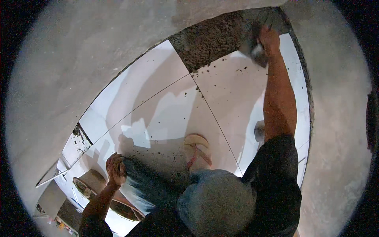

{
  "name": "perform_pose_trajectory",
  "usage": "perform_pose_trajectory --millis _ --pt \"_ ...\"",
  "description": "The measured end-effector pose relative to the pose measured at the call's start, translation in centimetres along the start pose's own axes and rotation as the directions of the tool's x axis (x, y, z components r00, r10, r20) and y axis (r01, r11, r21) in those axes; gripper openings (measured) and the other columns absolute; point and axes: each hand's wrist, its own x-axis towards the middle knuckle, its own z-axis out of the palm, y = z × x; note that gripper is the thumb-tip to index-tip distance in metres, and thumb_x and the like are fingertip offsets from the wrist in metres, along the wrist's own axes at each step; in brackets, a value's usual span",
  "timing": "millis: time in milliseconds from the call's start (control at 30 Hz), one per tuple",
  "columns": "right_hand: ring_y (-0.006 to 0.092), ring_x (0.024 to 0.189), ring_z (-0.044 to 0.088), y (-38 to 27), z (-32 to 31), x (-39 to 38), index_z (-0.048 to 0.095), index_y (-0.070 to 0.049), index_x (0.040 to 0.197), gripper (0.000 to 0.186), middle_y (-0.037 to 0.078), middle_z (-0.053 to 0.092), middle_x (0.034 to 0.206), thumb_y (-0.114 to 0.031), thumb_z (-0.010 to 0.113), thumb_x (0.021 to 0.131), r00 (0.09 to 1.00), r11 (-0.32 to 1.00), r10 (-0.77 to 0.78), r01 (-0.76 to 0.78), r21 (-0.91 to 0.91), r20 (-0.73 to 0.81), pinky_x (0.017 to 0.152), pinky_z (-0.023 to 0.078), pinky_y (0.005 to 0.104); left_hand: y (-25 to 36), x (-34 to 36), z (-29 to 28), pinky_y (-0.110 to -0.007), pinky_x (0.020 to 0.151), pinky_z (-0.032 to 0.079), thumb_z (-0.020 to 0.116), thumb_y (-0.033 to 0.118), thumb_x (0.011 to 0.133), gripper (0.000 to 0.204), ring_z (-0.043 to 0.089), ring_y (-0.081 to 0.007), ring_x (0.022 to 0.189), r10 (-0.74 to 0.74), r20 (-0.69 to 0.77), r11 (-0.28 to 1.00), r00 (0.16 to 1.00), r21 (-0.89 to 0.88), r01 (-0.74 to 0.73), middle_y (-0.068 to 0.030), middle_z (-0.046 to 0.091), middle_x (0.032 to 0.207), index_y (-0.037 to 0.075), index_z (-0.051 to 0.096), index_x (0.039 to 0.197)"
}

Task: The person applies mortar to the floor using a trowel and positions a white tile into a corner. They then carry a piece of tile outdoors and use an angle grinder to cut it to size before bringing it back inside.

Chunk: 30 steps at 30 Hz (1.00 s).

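At the upper right, my right hand grips a blurred metal trowel over a strip of dark, coarse mortar. White square floor tiles border the strip, with crumbs of mortar scattered on them. My left hand rests with curled fingers on my left knee, in jeans. My sandalled foot is on the tiles in the middle. A grey object is partly hidden behind my right forearm; I cannot tell what it is.
Grey concrete walls curve round the tiled area. At the lower left stand containers beside a long thin bar and a jumble of small items. A dark opening or object is at the far right.
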Motion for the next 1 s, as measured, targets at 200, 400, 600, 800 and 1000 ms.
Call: perform_pose_trajectory --millis 200,400,600,800,1000 --pt "0.0496 0.110 0.051 -5.6 -3.2 -12.7 0.043 0.004 0.130 0.074 0.033 0.054 0.118 -0.058 0.042 0.090 0.882 0.977 0.040 -0.133 0.167 0.470 0.097 0.040 0.0463 0.8 0.2 -0.6 -0.047 0.095 0.036 0.048 0.022 0.087 0.023 0.053 -0.0386 0.105 -0.029 0.025 0.999 0.999 0.028 0.028 -0.0165 0.062 0.102 0.004 0.061 0.093" --pt "0.0367 0.070 0.061 -2.0 -1.4 -10.3 0.057 0.006 0.105 0.058 0.019 0.059 0.066 -0.049 0.042 0.094 0.981 0.954 0.082 -0.129 0.271 0.175 0.074 0.049 0.0453 0.8 0.0 -0.6 -0.048 0.096 0.036 0.051 0.021 0.083 0.023 0.053 -0.0389 0.105 -0.056 -0.033 0.996 0.998 -0.067 0.054 -0.0154 0.062 0.104 0.004 0.062 0.094" --pt "0.0413 0.094 0.058 -2.5 3.2 -12.0 0.035 0.009 0.132 0.064 0.032 0.056 0.099 -0.037 0.052 0.090 0.933 0.935 -0.327 0.343 -0.094 0.152 0.077 0.049 0.0463 1.6 0.1 -1.3 -0.048 0.095 0.037 0.055 0.015 0.079 0.019 0.053 -0.0393 0.107 -0.110 0.012 0.994 0.994 -0.015 0.110 -0.0163 0.061 0.104 0.004 0.062 0.093" --pt "0.0465 0.115 0.050 -7.6 0.2 -14.8 0.027 0.009 0.138 0.079 0.038 0.043 0.128 -0.047 0.053 0.088 0.870 0.985 -0.032 -0.055 0.161 0.493 0.096 0.042 0.0482 1.0 -0.3 -1.2 -0.049 0.095 0.036 0.054 0.014 0.080 0.019 0.053 -0.0396 0.107 -0.082 -0.014 0.996 0.996 -0.032 0.082 -0.0166 0.061 0.104 0.003 0.060 0.093" --pt "0.0521 0.112 0.046 -13.5 -1.0 -19.1 0.034 0.014 0.131 0.075 0.037 0.048 0.121 -0.050 0.041 0.093 0.885 0.979 -0.133 0.046 0.201 0.447 0.098 0.035 0.0532 1.7 -0.2 -1.6 -0.048 0.097 0.035 0.053 0.014 0.080 0.019 0.052 -0.0393 0.109 -0.129 0.008 0.990 0.992 -0.057 0.129 -0.0154 0.061 0.105 0.004 0.060 0.093"
